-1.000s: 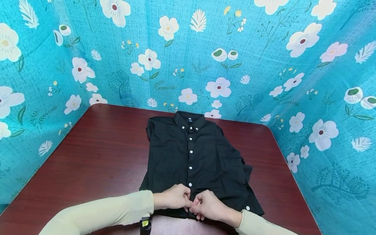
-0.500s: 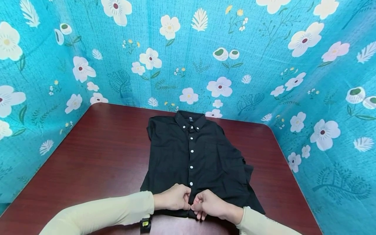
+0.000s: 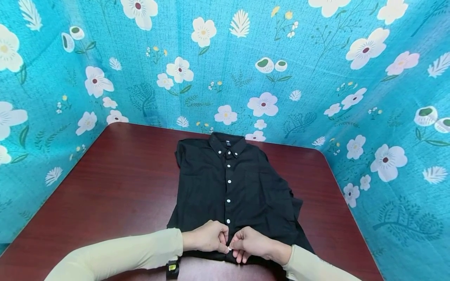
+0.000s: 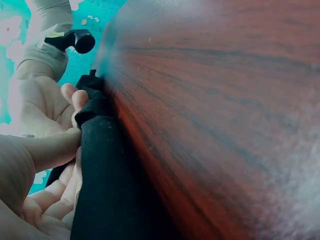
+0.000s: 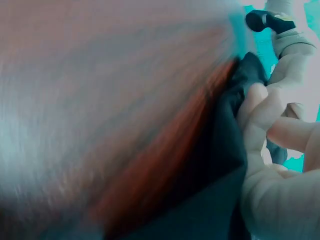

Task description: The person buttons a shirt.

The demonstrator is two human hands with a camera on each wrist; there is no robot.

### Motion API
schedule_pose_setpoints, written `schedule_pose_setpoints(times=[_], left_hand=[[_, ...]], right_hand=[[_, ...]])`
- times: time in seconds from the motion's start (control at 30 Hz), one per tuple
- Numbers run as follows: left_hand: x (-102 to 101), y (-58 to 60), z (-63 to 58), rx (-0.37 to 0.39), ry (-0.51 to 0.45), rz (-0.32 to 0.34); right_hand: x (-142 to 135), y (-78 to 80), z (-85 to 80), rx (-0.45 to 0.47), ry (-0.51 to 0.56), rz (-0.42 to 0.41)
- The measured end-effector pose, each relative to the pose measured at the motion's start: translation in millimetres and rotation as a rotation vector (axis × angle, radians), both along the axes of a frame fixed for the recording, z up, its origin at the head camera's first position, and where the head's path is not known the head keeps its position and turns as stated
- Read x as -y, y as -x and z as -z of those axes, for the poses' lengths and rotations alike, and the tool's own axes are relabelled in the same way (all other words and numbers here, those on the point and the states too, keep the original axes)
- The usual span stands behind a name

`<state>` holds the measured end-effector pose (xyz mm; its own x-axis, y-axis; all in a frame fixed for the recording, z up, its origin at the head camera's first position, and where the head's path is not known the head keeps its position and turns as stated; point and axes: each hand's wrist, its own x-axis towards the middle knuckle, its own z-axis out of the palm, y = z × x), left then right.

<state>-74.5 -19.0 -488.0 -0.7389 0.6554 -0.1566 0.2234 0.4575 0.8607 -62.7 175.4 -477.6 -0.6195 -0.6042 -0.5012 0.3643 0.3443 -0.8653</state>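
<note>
A black button-up shirt point(image 3: 202, 183) lies front up, its collar toward the back and a row of white buttons down the placket. Near the bottom hem my left hand point(image 3: 209, 237) pinches the placket between thumb and fingers. Facing it, my right hand point(image 3: 254, 242) pinches the same strip, and a small white button point(image 3: 230, 248) shows between the two sets of fingertips. In the left wrist view, the left thumb point(image 4: 57, 148) presses on the dark cloth. The right fingers point(image 5: 257, 112) hold the cloth edge in the right wrist view; the buttonhole is hidden.
The shirt rests on a dark red wooden table point(image 3: 119, 183), whose front edge runs just below the hands. A blue floral curtain point(image 3: 225, 74) hangs around the back and sides. A black strapped device point(image 3: 172, 269) hangs under the left wrist.
Both hands stay at the lower placket, with only small finger movements. The white button now shows between the fingertips, where they covered it before.
</note>
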Motion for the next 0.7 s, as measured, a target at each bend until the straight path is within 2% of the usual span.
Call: schedule_pose_setpoints(times=[0.17, 0.27, 0.33, 0.5, 0.7], left_hand=[[1, -1.4, 0.6, -0.052, 0.039, 0.036], [0, -2.8, 2.8, -0.125, 0.097, 0.061], [1, -3.5, 3.1, -0.145, 0.118, 0.07], [2, -3.3, -1.6, -0.148, 0.134, 0.085], [10, -1.8, -17.7, -0.134, 0.187, 0.141]], right_hand=[[0, -2.2, -2.6, -0.038, -0.043, -0.034], [0, -4.5, -3.3, -0.1, -0.095, -0.073], [0, -5.7, -3.2, -0.155, -0.134, -0.109], [0, -5.1, -2.1, -0.247, -0.17, -0.2], [-3, -2.5, -7.4, -0.284, -0.161, -0.25]])
